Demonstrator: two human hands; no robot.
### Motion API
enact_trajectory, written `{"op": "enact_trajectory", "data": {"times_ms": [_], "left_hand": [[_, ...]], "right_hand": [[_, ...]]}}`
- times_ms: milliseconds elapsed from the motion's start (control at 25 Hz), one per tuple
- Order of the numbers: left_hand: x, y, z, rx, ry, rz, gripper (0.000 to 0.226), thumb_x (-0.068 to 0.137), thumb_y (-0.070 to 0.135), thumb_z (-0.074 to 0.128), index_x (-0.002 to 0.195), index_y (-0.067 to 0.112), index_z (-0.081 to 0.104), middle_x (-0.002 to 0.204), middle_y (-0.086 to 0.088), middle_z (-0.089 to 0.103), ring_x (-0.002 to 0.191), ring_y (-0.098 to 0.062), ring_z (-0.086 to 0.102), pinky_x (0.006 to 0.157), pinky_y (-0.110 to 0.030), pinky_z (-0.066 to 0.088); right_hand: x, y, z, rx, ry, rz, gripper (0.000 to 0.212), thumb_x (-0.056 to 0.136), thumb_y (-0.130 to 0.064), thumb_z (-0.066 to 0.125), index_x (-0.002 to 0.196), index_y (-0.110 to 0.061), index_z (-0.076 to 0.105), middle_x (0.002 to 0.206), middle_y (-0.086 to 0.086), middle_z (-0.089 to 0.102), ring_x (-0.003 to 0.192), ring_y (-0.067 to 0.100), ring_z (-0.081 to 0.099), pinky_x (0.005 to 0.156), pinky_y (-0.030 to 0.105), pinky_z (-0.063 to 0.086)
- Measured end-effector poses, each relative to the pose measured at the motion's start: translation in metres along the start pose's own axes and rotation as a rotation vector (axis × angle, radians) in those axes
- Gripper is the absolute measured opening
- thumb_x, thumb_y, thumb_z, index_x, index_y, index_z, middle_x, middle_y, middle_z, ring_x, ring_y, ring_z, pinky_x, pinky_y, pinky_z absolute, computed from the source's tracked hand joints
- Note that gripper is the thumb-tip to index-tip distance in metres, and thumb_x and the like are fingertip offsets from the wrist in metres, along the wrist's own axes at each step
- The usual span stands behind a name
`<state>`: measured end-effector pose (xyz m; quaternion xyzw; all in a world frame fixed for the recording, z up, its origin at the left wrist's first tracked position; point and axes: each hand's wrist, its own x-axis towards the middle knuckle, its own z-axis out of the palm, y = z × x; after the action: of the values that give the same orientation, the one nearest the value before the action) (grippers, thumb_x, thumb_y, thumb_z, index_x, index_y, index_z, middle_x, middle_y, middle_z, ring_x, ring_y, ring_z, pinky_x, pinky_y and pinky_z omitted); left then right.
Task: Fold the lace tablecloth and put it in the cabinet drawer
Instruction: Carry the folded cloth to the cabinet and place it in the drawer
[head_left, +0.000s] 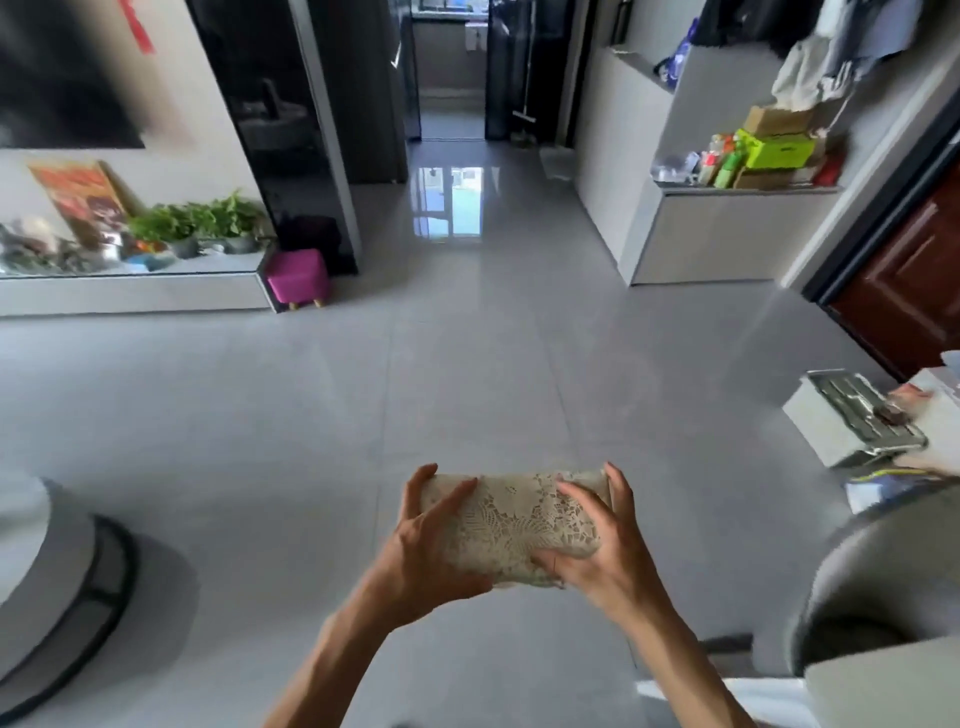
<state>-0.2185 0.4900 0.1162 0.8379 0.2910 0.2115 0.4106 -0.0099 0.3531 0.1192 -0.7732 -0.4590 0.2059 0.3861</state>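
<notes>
The cream lace tablecloth (511, 525) is folded into a compact thick rectangle, held in the air above the grey tiled floor in front of me. My left hand (423, 540) grips its left end, fingers over the top and thumb underneath. Gripping its right end is my right hand (605, 545), with fingers curled around the edge. A low white cabinet (156, 293) runs along the left wall; another white cabinet (727, 234) stands at the right. No open drawer shows in this view.
A magenta stool (298, 278) stands by the left cabinet's end. Plants (202, 221) and clutter sit on that cabinet. A round grey seat (62, 582) is at lower left, a grey chair (872, 587) at lower right, a white box (852, 426) beside it. A hallway (452, 197) lies ahead.
</notes>
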Motion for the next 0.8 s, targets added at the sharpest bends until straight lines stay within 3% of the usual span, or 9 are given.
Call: {"op": "enact_trajectory", "data": {"times_ms": [120, 200, 320, 400, 480, 640, 720, 800], "left_hand": [[0.023, -0.066, -0.083, -0.02, 0.07, -0.049, 0.105, 0.053, 0.035, 0.092, 0.143, 0.028, 0.041, 0.151, -0.002, 0.01, 0.135, 0.006, 0.027, 0.102, -0.01, 0.039], [0.042, -0.104, -0.13, 0.001, 0.103, -0.085, 0.103, 0.052, 0.04, 0.091, 0.143, 0.034, 0.041, 0.151, 0.005, 0.008, 0.129, 0.005, 0.035, 0.098, -0.005, 0.037], [0.082, -0.16, -0.183, 0.021, 0.149, -0.118, 0.102, 0.052, 0.048, 0.088, 0.142, 0.039, 0.041, 0.15, 0.013, 0.006, 0.125, -0.007, 0.043, 0.094, 0.001, 0.035], [0.109, -0.195, -0.215, 0.033, 0.181, -0.158, 0.1, 0.052, 0.049, 0.087, 0.141, 0.04, 0.042, 0.149, 0.015, 0.006, 0.124, -0.009, 0.045, 0.094, 0.001, 0.034], [0.143, -0.232, -0.252, 0.037, 0.241, -0.195, 0.1, 0.052, 0.047, 0.087, 0.141, 0.039, 0.042, 0.148, 0.017, 0.007, 0.126, -0.011, 0.044, 0.096, -0.004, 0.037], [0.204, -0.3, -0.334, 0.062, 0.337, -0.318, 0.101, 0.05, 0.046, 0.09, 0.14, 0.041, 0.043, 0.148, 0.017, 0.008, 0.125, -0.01, 0.044, 0.099, -0.021, 0.046], [0.22, -0.324, -0.37, 0.074, 0.382, -0.379, 0.1, 0.049, 0.046, 0.089, 0.138, 0.044, 0.043, 0.147, 0.017, 0.009, 0.124, -0.005, 0.042, 0.097, -0.016, 0.045], [0.236, -0.355, -0.412, 0.064, 0.415, -0.424, 0.099, 0.05, 0.044, 0.09, 0.138, 0.045, 0.043, 0.147, 0.018, 0.01, 0.123, 0.002, 0.039, 0.092, -0.003, 0.039]], "right_hand": [[0.073, -0.056, 0.073, -0.011, -0.071, -0.044, 0.071, 0.061, -0.047, 0.088, 0.118, -0.06, 0.047, 0.159, -0.015, 0.001, 0.139, -0.007, 0.016, 0.103, 0.015, 0.027], [0.118, -0.089, 0.113, -0.009, -0.087, -0.043, 0.072, 0.062, -0.047, 0.088, 0.119, -0.06, 0.047, 0.159, -0.016, 0.001, 0.139, -0.009, 0.017, 0.104, 0.016, 0.027], [0.193, -0.118, 0.164, 0.022, -0.138, -0.08, 0.075, 0.062, -0.047, 0.089, 0.122, -0.059, 0.045, 0.159, -0.015, 0.002, 0.124, -0.034, 0.008, 0.104, 0.011, 0.028], [0.246, -0.135, 0.2, 0.023, -0.182, -0.094, 0.078, 0.062, -0.046, 0.089, 0.126, -0.054, 0.045, 0.159, -0.01, 0.004, 0.117, -0.041, 0.005, 0.099, 0.002, 0.024], [0.308, -0.151, 0.239, 0.039, -0.227, -0.12, 0.081, 0.062, -0.043, 0.09, 0.13, -0.048, 0.048, 0.16, -0.005, 0.006, 0.122, -0.034, 0.012, 0.1, 0.007, 0.025], [0.434, -0.201, 0.318, 0.046, -0.342, -0.163, 0.084, 0.064, -0.039, 0.09, 0.137, -0.038, 0.05, 0.161, -0.002, 0.009, 0.135, -0.003, 0.026, 0.101, 0.014, 0.027], [0.478, -0.227, 0.351, 0.039, -0.394, -0.181, 0.087, 0.064, -0.039, 0.089, 0.14, -0.036, 0.047, 0.161, -0.002, 0.007, 0.141, 0.007, 0.027, 0.102, 0.017, 0.027], [0.524, -0.253, 0.391, 0.051, -0.447, -0.206, 0.089, 0.064, -0.041, 0.089, 0.141, -0.036, 0.045, 0.162, -0.004, 0.007, 0.143, 0.01, 0.026, 0.103, 0.018, 0.027]]}}
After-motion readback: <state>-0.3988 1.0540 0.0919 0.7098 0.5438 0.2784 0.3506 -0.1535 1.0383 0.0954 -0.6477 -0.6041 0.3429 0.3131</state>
